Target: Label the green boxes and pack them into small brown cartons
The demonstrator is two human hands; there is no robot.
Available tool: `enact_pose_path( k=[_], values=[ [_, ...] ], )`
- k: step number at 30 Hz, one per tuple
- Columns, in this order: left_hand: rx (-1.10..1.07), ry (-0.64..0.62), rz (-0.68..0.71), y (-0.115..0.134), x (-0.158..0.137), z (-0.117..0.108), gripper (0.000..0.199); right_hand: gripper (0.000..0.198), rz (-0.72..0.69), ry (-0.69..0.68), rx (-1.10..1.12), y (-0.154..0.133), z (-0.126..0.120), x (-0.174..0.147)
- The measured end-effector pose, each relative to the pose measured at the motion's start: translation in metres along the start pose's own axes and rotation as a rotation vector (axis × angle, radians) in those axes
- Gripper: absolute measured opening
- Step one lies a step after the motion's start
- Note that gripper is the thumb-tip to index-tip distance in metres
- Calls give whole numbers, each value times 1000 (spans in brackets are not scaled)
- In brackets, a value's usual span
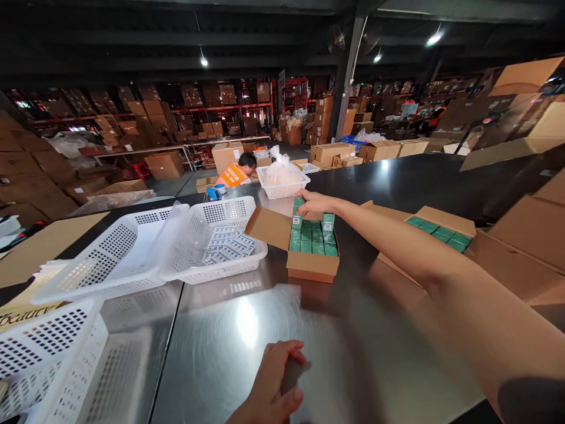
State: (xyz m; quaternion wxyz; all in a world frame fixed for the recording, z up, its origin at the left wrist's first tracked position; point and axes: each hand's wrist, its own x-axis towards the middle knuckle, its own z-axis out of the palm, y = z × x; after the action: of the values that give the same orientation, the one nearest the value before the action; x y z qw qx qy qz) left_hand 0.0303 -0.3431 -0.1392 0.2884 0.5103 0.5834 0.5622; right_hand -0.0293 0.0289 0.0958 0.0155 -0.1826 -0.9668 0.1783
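Note:
My right hand reaches far forward over an open cardboard carton. Its fingers are closed on a small green box that stands up at the carton's back left. More green boxes fill the carton in rows, and one at the back right rises above the others with a white label showing. Close to me, my left hand hovers over the shiny metal table, thumb and curved fingers apart, nothing in it.
A white basket with printed labels stands left of the carton, beside other white baskets. Another carton of green boxes is at right. Behind the table are a person in an orange vest and a basket with a plastic bag.

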Motion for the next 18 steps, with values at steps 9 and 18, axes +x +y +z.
enact_pose_path(
  k=[9,18],
  values=[
    [2,-34,15,-10,-1,-1,74,71,25,-90,-270,-1,22,24],
    [31,-37,25,-4,0,-3,71,81,-3,-43,-437,-8,41,9]
  ],
)
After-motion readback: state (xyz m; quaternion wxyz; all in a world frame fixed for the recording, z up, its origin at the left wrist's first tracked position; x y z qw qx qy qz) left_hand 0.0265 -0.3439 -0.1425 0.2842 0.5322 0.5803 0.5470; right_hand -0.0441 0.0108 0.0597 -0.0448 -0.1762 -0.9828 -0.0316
